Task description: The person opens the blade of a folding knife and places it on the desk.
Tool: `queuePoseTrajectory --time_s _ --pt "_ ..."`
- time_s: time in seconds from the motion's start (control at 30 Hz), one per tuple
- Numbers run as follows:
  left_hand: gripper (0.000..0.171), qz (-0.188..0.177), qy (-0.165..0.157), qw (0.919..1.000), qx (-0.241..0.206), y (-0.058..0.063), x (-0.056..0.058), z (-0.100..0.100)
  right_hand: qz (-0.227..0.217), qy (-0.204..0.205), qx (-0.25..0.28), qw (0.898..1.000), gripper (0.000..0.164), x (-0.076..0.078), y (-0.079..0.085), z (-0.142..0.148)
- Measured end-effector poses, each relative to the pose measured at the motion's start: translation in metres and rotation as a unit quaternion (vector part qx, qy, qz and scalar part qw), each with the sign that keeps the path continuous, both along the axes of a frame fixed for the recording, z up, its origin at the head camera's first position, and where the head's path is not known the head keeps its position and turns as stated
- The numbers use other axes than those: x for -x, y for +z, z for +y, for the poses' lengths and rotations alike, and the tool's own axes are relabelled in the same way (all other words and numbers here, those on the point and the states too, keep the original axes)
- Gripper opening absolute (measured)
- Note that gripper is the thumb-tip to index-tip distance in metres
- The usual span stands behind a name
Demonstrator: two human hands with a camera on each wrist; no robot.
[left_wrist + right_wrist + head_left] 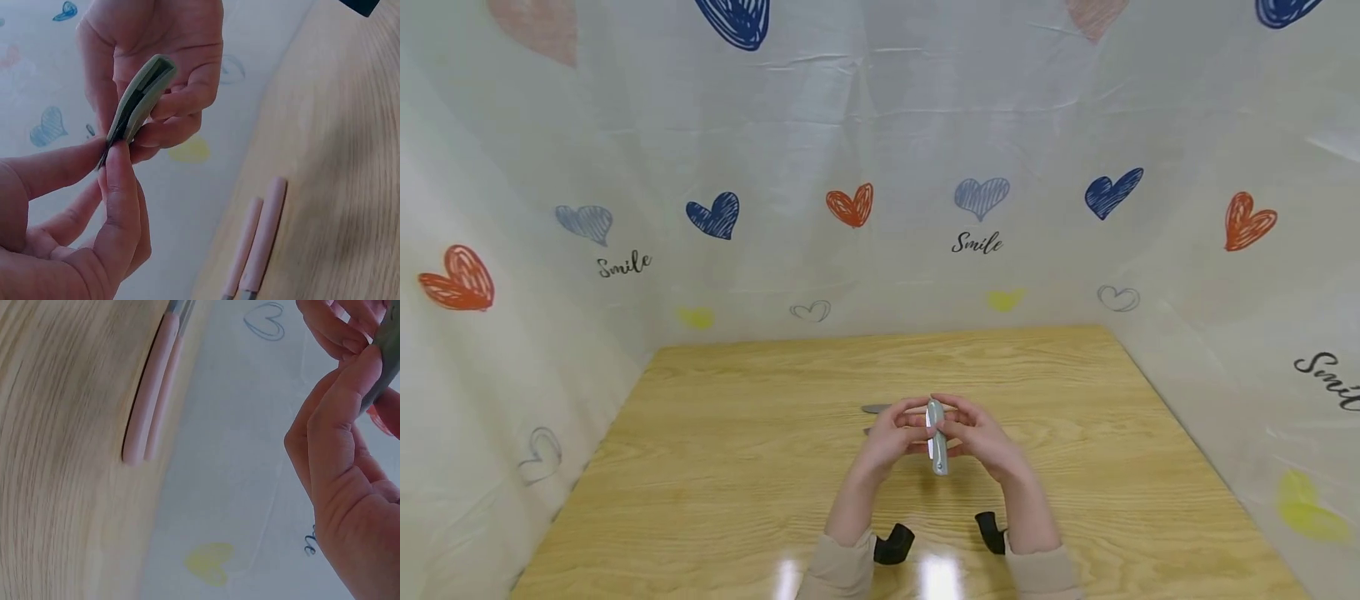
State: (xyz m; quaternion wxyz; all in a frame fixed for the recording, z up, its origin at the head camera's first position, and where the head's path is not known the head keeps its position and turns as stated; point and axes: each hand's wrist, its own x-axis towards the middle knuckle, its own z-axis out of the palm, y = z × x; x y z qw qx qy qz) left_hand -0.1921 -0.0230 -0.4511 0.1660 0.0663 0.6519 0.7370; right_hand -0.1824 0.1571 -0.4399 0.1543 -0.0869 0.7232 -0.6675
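Note:
Both hands hold a folding knife with a pale green handle [938,460] up over the table. My left hand [882,440] pinches it from the left between thumb and fingers, at its slotted edge. From the other side my right hand [992,443] grips the handle between thumb and fingertips. The left wrist view shows the dark slot [135,100] along the handle; the left fingertips hide the part of the knife at its lower end.
Two knives with pink handles, a thicker one [267,231] and a thinner one [246,244], lie side by side on the wooden table [737,467] behind my left hand. A curtain [910,283] printed with hearts stands around the table's back and sides. Black mounts [895,546] sit at the wrists.

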Motion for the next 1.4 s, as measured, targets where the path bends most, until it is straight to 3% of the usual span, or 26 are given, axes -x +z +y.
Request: queuePoseTrajectory --time_s 0.2,0.53,1.4 --pt "0.051 -0.011 -0.002 0.9999 -0.006 -0.009 -0.007 -0.018 0.000 0.028 0.002 1.000 0.054 -0.004 -0.009 -0.012" --pt "0.055 -0.019 -0.008 0.9995 -0.023 -0.021 -0.011 -0.032 0.011 0.022 0.004 1.000 0.051 -0.005 -0.021 -0.030" --pt "0.052 -0.046 0.011 0.9980 -0.042 -0.035 -0.009 -0.033 -0.001 0.014 0.002 1.000 0.047 0.000 -0.033 -0.032"
